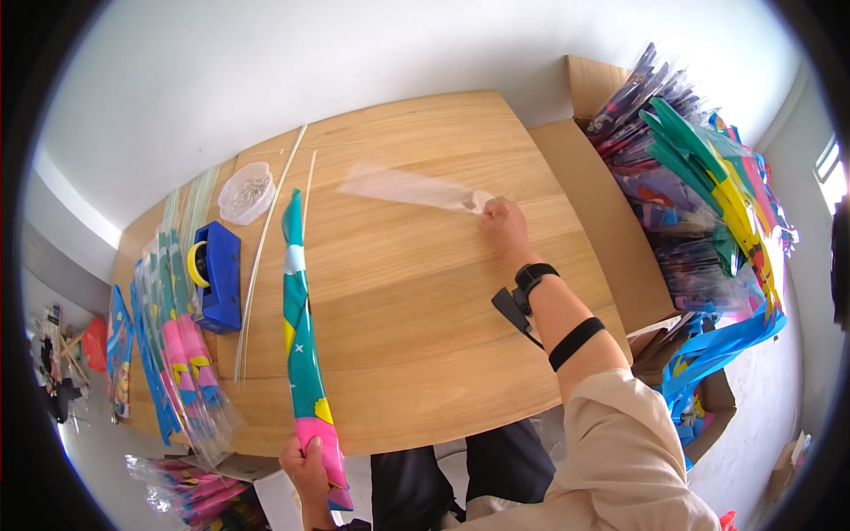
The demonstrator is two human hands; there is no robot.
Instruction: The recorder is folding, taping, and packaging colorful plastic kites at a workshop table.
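Note:
A long, narrow folded bundle of printed sheet (305, 372), teal with pink, yellow and white patches, lies along the front left of the wooden table (425, 354). Its pink lower end hangs past the table's edge, where my left hand (305, 469) is closed around it, thumb on top. Over the table's right half, my right hand (506, 228) grips one end of a clear plastic sleeve (403, 186). The sleeve stretches leftward, smeared by motion, and looks flat. Right of the bundle's upper part, a thin pale rod (310, 181) lies on the wood.
A blue tape dispenser (228, 274) with yellow tape stands left of long thin rods (266, 230). Behind it sits a clear tub (247, 193) of small white pieces. Sleeved bundles (181, 345) cover the left edge. A cardboard box (611, 239), packed with colourful bundles, adjoins the right edge.

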